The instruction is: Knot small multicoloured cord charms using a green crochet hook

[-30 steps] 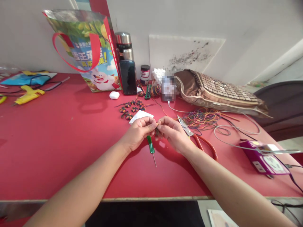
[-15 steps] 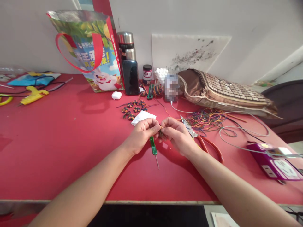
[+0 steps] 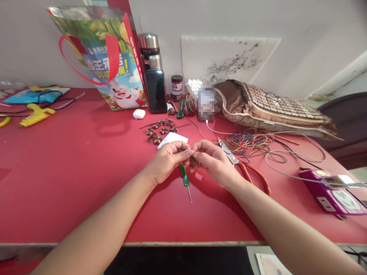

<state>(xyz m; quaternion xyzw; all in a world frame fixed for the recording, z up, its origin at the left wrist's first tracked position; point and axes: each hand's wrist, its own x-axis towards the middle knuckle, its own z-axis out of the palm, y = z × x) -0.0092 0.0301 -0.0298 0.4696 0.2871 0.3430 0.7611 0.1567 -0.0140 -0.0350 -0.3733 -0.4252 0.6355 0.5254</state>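
My left hand [image 3: 172, 158] and my right hand [image 3: 211, 160] meet in the middle, thumbs and forefingers pinched together. Between them is a small piece of dark multicoloured cord [image 3: 194, 160], mostly covered by the fingers. Below my left hand is a green-handled tool [image 3: 185, 178] with a thin metal shaft pointing towards me; its top end is hidden, and I cannot tell whether it is held. A white paper [image 3: 172, 139] lies just behind my left hand. Scissors [image 3: 229, 152] with red-orange handles lie right beside my right hand. Several knotted cord flowers [image 3: 157, 140] rest behind the paper.
Tangled cord [image 3: 252, 142] lies on the right of the red table [image 3: 86, 183], near a brown bag [image 3: 275, 110] and a purple power strip [image 3: 329, 191]. Behind stand a phone [image 3: 156, 91], a flask [image 3: 150, 51] and a shopping bag [image 3: 123, 89]. A yellow glue gun [image 3: 37, 115] lies left.
My fingertips have drawn closer together, and the bit of orange cord that showed between them is now hidden. The whole view has shifted slightly.
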